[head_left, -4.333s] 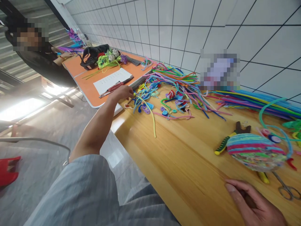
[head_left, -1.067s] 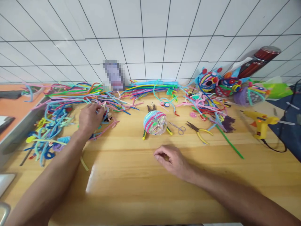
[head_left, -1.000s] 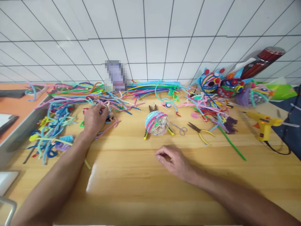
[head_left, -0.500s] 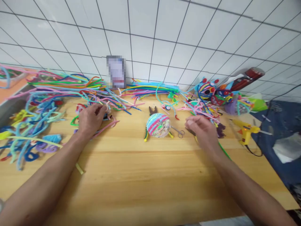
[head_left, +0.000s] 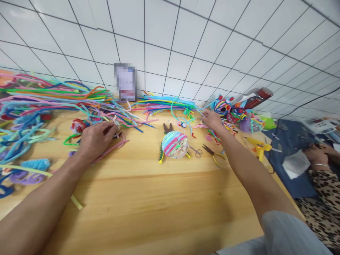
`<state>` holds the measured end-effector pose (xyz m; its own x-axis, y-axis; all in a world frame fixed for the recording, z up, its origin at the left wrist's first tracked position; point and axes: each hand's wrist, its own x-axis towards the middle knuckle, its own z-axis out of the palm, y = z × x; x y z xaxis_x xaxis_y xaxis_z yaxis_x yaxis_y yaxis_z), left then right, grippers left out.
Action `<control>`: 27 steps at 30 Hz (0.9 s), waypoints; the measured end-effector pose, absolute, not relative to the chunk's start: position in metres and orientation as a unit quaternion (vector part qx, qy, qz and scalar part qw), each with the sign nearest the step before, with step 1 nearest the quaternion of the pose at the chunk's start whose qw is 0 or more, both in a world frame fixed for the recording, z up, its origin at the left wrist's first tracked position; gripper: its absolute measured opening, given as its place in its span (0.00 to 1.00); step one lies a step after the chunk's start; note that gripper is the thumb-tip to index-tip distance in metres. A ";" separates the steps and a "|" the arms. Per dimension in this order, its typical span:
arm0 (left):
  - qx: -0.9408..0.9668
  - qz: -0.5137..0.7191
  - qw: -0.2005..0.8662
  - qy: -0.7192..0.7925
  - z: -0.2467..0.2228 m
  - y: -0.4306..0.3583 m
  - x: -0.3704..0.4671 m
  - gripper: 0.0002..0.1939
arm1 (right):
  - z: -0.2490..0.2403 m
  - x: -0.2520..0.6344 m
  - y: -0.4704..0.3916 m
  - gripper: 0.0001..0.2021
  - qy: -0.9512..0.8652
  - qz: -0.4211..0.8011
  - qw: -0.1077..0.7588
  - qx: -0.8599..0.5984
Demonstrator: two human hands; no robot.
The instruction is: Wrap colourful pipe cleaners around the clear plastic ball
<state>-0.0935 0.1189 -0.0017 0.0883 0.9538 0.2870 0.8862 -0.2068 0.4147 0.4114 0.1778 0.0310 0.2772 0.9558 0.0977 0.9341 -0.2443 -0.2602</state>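
Note:
My left hand [head_left: 97, 140] rests over the table's left part, thumb and fingers pressed together. A small pale piece [head_left: 116, 121] shows at its fingertips, too blurred to name, and a pink pipe cleaner [head_left: 114, 148] lies beside it. My right hand [head_left: 213, 120] is stretched out to the back right with its fingers extended, close to light-blue pipe cleaner ends; nothing shows in it. Between the hands sits a clear ball striped with blue and pink pipe cleaners [head_left: 174, 144], on green-and-yellow-handled pliers [head_left: 168, 127]. Small scissors [head_left: 198, 152] and yellow-handled pliers [head_left: 214, 153] lie right of it.
Pipe cleaners [head_left: 53, 94] heap along the left and back. Decorated balls [head_left: 221, 105] and a reddish-brown cylinder [head_left: 259, 97] stand back right. A yellow glue gun [head_left: 260, 147] lies near the right edge. A phone [head_left: 126, 83] leans on the tiled wall. Another person's hands [head_left: 317, 156] are far right.
My right hand has moved away from the yellow-handled pliers, which now lie fully visible, and reached toward the back. My left hand keeps its place. The view has turned right.

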 end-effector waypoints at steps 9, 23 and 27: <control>0.716 0.266 0.074 0.641 0.004 0.116 -0.091 0.17 | 0.066 0.464 0.138 0.09 -0.516 0.156 0.428 -0.726; 0.713 0.358 0.278 0.535 0.078 0.059 -0.032 0.16 | 0.079 0.360 0.011 0.07 -0.653 0.119 0.479 -0.574; 0.741 0.325 0.370 0.457 0.066 0.030 0.014 0.13 | 0.076 0.321 -0.003 0.06 -0.687 0.170 0.457 -0.539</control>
